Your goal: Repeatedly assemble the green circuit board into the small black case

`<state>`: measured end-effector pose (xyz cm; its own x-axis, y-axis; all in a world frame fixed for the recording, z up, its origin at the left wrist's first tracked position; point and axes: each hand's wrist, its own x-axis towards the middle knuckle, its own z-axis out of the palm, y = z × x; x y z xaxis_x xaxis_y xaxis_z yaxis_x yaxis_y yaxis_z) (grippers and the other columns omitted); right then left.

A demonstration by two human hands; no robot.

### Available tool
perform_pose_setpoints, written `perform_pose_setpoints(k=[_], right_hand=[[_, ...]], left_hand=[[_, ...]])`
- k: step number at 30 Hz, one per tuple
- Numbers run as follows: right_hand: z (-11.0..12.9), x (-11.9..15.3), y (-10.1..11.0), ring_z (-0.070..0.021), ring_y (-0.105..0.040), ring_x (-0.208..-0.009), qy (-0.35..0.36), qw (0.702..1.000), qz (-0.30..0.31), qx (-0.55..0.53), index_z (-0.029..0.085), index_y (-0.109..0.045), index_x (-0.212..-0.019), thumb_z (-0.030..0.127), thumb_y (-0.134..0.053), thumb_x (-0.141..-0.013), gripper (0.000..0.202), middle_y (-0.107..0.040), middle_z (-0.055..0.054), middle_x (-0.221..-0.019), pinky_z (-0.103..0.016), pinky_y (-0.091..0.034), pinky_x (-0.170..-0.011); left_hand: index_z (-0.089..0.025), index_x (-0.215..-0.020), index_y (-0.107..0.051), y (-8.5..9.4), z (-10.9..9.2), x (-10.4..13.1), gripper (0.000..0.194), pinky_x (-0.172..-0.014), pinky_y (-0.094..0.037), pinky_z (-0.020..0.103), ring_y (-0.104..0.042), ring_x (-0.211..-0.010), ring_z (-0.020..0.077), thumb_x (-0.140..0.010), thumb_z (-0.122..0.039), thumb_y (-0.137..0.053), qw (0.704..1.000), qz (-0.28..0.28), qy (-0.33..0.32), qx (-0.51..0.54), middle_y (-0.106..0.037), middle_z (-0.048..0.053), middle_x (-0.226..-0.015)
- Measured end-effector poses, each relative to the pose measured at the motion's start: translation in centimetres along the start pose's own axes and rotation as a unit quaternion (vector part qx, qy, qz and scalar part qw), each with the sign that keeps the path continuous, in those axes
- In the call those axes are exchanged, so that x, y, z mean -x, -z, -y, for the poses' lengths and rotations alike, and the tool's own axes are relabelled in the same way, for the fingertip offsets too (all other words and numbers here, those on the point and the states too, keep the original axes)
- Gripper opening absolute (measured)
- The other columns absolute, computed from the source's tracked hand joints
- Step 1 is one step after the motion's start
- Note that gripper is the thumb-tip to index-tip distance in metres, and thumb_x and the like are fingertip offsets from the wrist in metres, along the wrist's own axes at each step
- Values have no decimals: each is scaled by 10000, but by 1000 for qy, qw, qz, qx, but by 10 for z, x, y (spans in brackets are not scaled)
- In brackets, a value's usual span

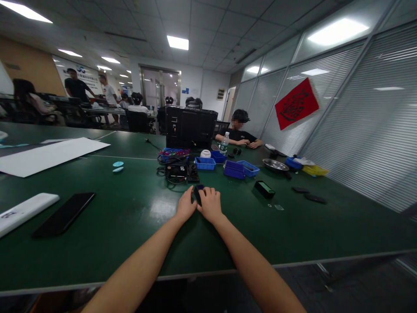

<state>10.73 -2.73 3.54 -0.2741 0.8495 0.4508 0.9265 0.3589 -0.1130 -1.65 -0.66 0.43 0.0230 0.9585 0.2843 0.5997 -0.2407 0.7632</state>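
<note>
Both my arms stretch forward over the green table, and the hands meet at a small dark box-like object (pixel 197 194) whose kind I cannot make out. My left hand (pixel 186 204) presses against its left side, with thumb and fingers closed in. From the right, my right hand (pixel 210 202) curls its fingers over the top of the same object and hides much of it. Just beyond the hands lie a black adapter-like box (pixel 176 171) with cables and a small black stand (pixel 193 173).
Blue bins (pixel 205 163), a water bottle (pixel 224 143) and a black monitor (pixel 190 126) stand farther back. To the right are a black box with green inside (pixel 264 189) and a metal pan (pixel 275 165). A black slab (pixel 65 214) lies left. A person (pixel 240 130) sits across.
</note>
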Motion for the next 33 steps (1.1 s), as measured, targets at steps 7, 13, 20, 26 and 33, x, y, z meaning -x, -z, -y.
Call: perform_pose_setpoints(k=[7,13,20,26,33], right_hand=[[-25,-10,-11,-189,-510,-875,-91,940,-83,-317,191,-590,-968,252,-463,-748,262,-534,-77,-1002,-326,-448,-750],[-39,-15,-31,-94,-517,-508,-209,790,52,-574,144,-556,-1047,369,-501,-745,381,-589,-48,-811,-252,-472,-454],[-32,-14,-39,-106,-568,-580,-165,709,118,-676,133,-582,-939,300,-568,-715,280,-612,-76,-840,-230,-495,-443],[-51,-18,-41,-65,-509,-445,-206,794,43,-570,112,-564,-848,176,-489,-714,166,-581,-16,-659,-148,-369,-318],[-58,-17,-40,-61,-504,-441,-195,816,56,-541,109,-570,-829,151,-470,-713,159,-579,-10,-650,-156,-374,-339]], left_hand=[[-113,-1193,-444,2,2,-3,560,-911,-398,295,-534,-974,161,-646,-4,-393,998,-55,8,40,-541,113,-1107],[-133,-1202,-418,1,-1,1,493,-881,-413,347,-531,-985,196,-767,-352,-498,996,-80,-18,40,-523,120,-1124],[-131,-1265,-349,5,-6,4,680,-945,-355,342,-461,-1120,229,-644,-230,-608,995,-96,-14,-34,-502,131,-1206],[-172,-1303,-316,11,-7,8,654,-916,-372,315,-480,-1119,219,-696,-216,-554,996,-74,38,-37,-494,107,-1250],[-121,-1351,-232,35,3,17,731,-891,-386,291,-503,-1092,226,-701,-258,-537,992,-61,73,-85,-488,137,-1250]])
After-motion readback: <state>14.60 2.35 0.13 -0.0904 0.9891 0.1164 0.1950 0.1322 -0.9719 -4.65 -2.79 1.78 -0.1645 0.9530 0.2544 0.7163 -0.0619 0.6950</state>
